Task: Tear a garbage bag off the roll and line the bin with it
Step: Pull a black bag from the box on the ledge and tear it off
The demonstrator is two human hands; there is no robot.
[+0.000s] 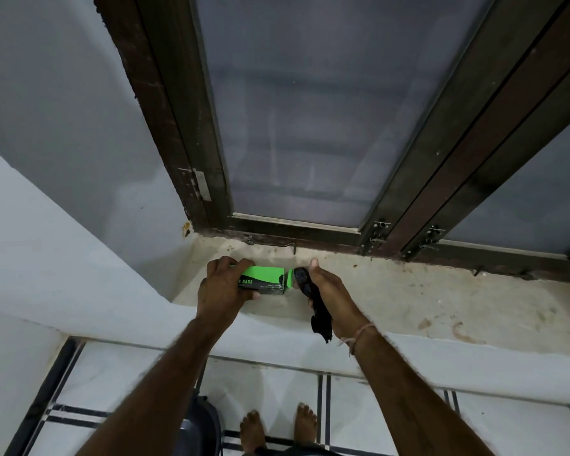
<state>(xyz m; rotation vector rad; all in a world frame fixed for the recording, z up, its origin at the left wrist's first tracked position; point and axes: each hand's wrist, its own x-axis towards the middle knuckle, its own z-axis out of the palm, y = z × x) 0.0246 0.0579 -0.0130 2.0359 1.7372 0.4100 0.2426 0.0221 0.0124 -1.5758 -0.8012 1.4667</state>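
A green and black garbage bag box (266,280) rests on the stone window sill (408,301). My left hand (222,287) grips the box's left end from above. At the box's open right end sits a black roll of garbage bags (301,278), and my right hand (328,292) is closed around it. A loose black bag end (320,320) hangs down from under my right palm over the sill's front edge. A dark grey bin (199,426) stands on the floor below, partly hidden by my left forearm.
A dark wooden window frame (310,225) with frosted panes rises behind the sill, with metal latches (377,233) at its base. A white wall (46,241) closes the left side. My bare feet (277,426) stand on a white tiled floor with black stripes.
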